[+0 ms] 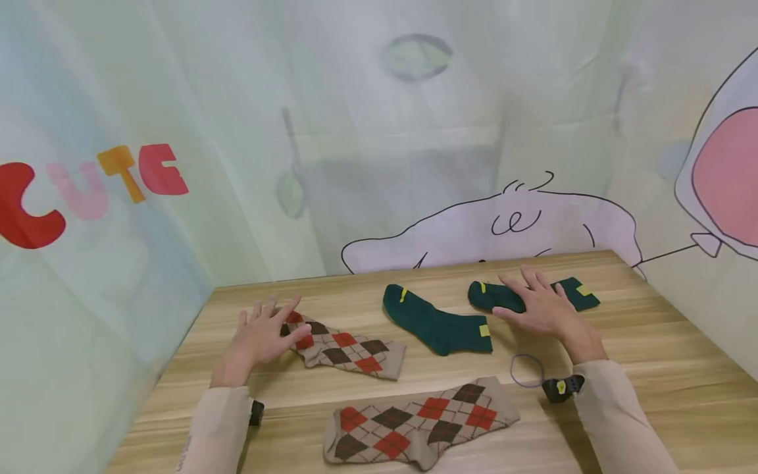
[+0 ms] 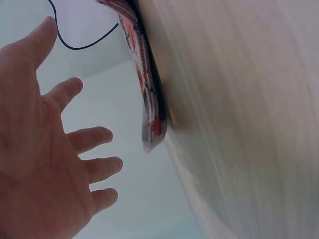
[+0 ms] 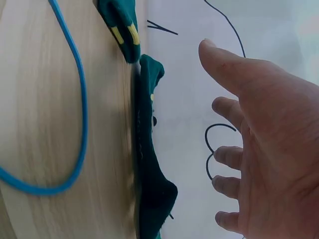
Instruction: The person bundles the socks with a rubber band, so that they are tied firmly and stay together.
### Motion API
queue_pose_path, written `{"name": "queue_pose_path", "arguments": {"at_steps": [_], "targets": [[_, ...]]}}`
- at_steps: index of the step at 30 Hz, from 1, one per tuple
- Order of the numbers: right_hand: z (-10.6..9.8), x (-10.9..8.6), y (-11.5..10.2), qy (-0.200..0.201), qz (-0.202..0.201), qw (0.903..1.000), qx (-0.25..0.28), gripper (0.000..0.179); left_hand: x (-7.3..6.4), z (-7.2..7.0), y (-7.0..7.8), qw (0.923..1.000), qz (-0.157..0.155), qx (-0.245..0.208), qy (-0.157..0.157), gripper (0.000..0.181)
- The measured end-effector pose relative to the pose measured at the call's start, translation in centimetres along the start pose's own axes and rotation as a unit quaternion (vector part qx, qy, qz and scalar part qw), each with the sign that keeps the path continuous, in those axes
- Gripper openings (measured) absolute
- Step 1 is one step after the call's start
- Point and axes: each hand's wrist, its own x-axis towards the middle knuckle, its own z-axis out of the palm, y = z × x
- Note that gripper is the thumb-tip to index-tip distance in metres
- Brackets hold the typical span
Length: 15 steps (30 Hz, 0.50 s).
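A flat, beige knit sock with red and dark brown diamonds (image 1: 355,352) is lying at the tabletop's left, one end beneath my left hand (image 1: 260,339). Over on the right, a dark green fabric sock with yellow patches (image 1: 577,296) is lying partly hidden under my right hand (image 1: 541,309). Both hands are hovering with fingers spread, gripping nothing. If I'm pressing down flat, the soft cloth could be bunching or skidding; a shallow pinch could be catching just one layer and twisting it. A matching green sock (image 1: 438,322) is lying bent at its heel between them, and a matching diamond sock (image 1: 420,421) is stretching out nearer me. Near my right wrist, a thin, smooth blue loop (image 3: 83,109) could be snagging if my sleeve is dropping low. Everything is resting on a wood-grained tabletop (image 1: 663,368), before a pale, printed backdrop (image 1: 355,85).
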Motion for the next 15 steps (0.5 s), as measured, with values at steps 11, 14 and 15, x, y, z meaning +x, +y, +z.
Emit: {"name": "queue_pose_path", "arguments": {"at_steps": [11,14,15], "targets": [[0.3,0.4,-1.1,-0.003,-0.019,0.9995,0.024,0.074,0.1,-0.3,-0.2,1.0,0.007,0.005,0.0,0.079],[0.6,0.4,-1.3,-0.003,-0.029,0.9992,0.026,0.071,0.1,-0.1,-0.1,0.9999,0.016,0.0,-0.004,0.078],[0.7,0.4,-1.4,-0.002,-0.033,0.9991,0.025,0.07,0.1,-0.1,-0.1,0.9998,0.018,-0.002,-0.005,0.077]]}}
